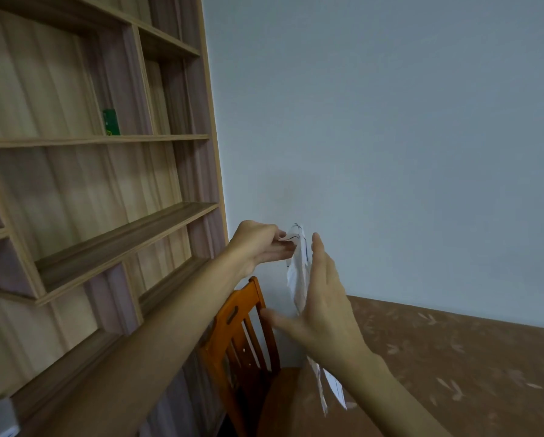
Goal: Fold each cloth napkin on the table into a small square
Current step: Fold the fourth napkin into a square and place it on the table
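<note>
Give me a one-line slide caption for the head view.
The left hand pinches the top of a hanging white napkin, the open right hand flat alongside it, by a chair.

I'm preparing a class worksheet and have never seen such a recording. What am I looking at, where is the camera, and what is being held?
There is no machine here: a person works with bare hands. The one picture comes from a camera worn on their head, looking out over the arms. The left hand pinches the top of a white napkin with dark lines, which hangs in the air. The right hand is open, fingers straight, alongside the cloth. Lower right is a table with a brown patterned cover. An orange chair stands beside it, and wooden shelves fill the left.
</note>
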Demonstrator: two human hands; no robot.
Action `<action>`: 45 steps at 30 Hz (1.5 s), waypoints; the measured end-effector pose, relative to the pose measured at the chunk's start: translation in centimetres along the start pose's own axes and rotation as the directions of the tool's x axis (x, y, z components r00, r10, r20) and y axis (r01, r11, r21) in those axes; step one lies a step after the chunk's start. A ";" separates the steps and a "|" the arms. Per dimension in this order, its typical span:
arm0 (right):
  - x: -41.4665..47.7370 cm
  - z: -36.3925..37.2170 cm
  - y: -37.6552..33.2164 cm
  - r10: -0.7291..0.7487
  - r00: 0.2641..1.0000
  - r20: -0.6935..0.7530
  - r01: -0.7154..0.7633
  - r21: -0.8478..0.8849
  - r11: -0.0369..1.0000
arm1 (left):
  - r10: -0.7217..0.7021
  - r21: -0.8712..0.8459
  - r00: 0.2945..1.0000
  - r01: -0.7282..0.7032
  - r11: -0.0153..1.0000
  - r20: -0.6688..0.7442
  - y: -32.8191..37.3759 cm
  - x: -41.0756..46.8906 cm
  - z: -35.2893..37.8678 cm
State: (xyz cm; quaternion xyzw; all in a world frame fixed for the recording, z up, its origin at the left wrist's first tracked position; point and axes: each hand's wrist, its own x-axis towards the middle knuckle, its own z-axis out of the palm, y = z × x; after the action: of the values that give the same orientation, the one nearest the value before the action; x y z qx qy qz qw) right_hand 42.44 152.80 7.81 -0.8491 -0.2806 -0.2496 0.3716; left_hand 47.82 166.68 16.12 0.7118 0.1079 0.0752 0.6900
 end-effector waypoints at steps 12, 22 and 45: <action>2.9 -2.4 4.2 0.213 0.956 -0.202 -0.159 0.255 0.954 | 0.435 0.475 0.897 -0.419 0.774 0.082 -1.5 0.0 -4.3; 4.5 -4.6 3.8 0.223 0.953 -0.205 -0.117 0.431 0.895 | 0.487 0.161 0.856 -0.512 0.844 0.173 -2.2 -1.2 -5.9; 5.9 -4.8 -0.8 0.291 0.939 -0.184 -0.158 0.521 0.839 | 0.536 0.003 0.843 -0.536 0.844 0.036 -4.1 -2.6 -9.0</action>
State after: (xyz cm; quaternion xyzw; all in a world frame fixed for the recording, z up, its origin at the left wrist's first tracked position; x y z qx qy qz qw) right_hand 45.11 151.26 14.80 -0.7117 -0.1830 -0.2302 0.6380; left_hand 42.78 174.81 12.45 0.7192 -0.1063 0.2523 0.6386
